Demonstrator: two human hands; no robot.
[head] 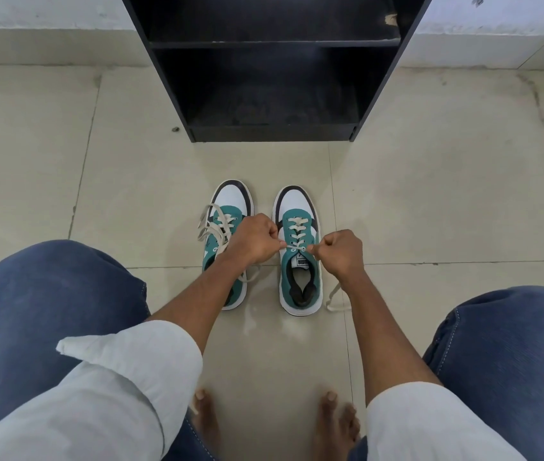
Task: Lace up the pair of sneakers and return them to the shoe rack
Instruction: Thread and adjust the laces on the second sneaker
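Pale tiled floor (430, 194). Directly on it: two teal-and-white sneakers, left (227, 207) beside right (300, 294), toes toward black shoe rack (274, 133); bare feet (330, 424) nearer.

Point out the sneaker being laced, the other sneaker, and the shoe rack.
sneaker being laced (300, 296): head view, on the dark insole inside its opening.
other sneaker (230, 196): head view, on its white toe.
shoe rack (270, 133): head view, on the front edge of its bottom board.
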